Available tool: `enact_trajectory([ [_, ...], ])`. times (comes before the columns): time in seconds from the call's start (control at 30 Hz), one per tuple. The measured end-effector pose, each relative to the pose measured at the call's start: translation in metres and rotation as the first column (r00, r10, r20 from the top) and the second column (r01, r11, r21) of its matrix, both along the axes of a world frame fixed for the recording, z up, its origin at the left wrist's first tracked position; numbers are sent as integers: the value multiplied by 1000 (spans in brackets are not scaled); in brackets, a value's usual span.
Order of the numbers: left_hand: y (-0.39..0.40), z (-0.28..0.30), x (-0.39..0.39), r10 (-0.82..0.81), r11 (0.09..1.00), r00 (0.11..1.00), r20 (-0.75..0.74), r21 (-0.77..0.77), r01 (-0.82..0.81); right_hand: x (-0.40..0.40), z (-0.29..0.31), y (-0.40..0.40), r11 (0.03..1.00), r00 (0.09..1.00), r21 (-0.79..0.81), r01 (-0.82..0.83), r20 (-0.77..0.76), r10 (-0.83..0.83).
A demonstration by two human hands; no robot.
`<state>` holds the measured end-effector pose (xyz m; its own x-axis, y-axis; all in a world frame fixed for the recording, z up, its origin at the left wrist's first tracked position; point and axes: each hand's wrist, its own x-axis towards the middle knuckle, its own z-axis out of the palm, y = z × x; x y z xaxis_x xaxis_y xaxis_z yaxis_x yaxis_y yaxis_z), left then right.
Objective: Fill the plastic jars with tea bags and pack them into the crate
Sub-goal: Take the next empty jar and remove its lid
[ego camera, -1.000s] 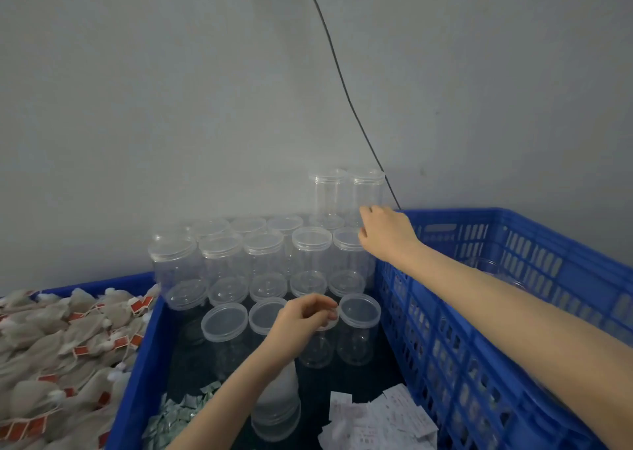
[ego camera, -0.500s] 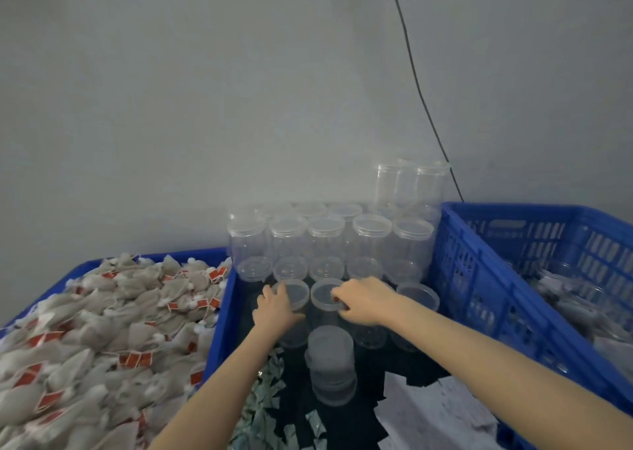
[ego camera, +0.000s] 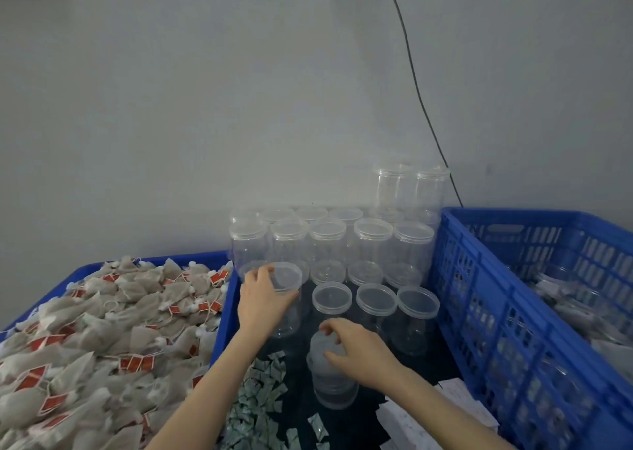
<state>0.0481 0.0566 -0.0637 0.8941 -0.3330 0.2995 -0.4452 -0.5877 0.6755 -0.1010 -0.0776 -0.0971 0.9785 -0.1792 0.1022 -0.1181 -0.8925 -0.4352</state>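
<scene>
Since half a second ago, both hands have drawn apart: the left hand now grips a clear jar near its lidded top, fingers and thumb curled round it, where before it only lay among the jars, and the right hand has pulled back toward the body onto a stack of lids, fingertips curled over the top of the stack, though how firmly it holds is hard to tell. Largest in view is the grey wall, with a dark cable running down it. At right stands a blue crate, and inside it blurred jars that seem filled. At left a blue bin is heaped with tea bags bearing red tags. Between bin and crate, on a dark surface, empty jars stand in rows against the wall, two set higher at the back; the held jar is at the front left of this group, just beside the bin wall. Near the forearms lie small silvery sachets and white paper slips.
</scene>
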Motion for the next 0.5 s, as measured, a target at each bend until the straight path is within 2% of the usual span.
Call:
enact_trajectory([
  [0.1,6,22,-16,-80,996,993,92,-25,83,-2,-1,3,951,989,301,71,102,-107],
  [0.23,8,33,-47,-386,912,922,-31,-162,377,-1,4,15,751,949,660,12,229,-215],
  [0.4,8,22,-53,-573,803,799,-180,-318,504,-15,0,22,658,911,752,-16,282,-300],
  [0.5,21,22,-48,-704,697,655,-275,-449,560,-27,4,15,561,960,820,-113,235,-150],
])
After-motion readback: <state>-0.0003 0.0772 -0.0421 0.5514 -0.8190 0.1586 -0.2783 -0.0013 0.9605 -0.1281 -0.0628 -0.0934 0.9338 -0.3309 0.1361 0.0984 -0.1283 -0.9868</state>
